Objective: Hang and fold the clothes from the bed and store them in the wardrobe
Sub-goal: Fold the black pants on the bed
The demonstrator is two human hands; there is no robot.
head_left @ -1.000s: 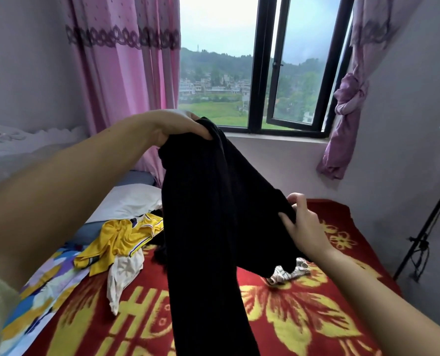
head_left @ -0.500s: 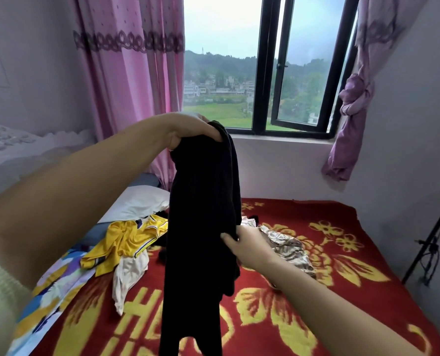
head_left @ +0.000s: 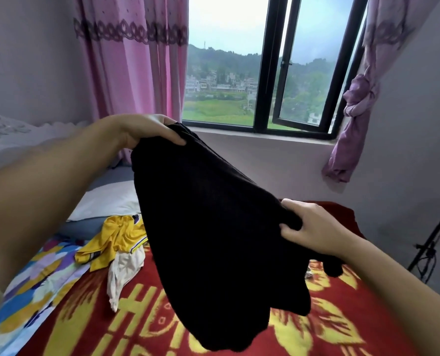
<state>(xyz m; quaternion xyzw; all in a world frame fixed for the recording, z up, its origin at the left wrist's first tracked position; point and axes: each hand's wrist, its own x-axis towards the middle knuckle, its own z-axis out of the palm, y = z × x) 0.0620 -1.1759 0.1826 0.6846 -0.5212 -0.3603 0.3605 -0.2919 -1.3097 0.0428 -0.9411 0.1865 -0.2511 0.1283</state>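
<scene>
A black garment [head_left: 213, 240] hangs stretched in the air above the bed. My left hand [head_left: 147, 129] grips its upper left edge, raised near the window sill. My right hand [head_left: 313, 227] pinches its right edge, lower and further right. The cloth slopes down from left to right and drapes toward the blanket. A yellow shirt [head_left: 111, 237] and a white garment [head_left: 124, 271] lie crumpled on the bed at the left. A patterned piece is mostly hidden behind the black cloth.
The bed carries a red blanket with yellow flowers [head_left: 329, 325] and a colourful sheet [head_left: 29, 299] at the left. A white pillow [head_left: 108, 199] lies near the pink curtain [head_left: 131, 60]. A black stand [head_left: 434, 237] rises at the right wall.
My right hand moved from the middle of the garment out to the right and took hold of its edge, spreading the cloth wide. My left hand kept its grip.
</scene>
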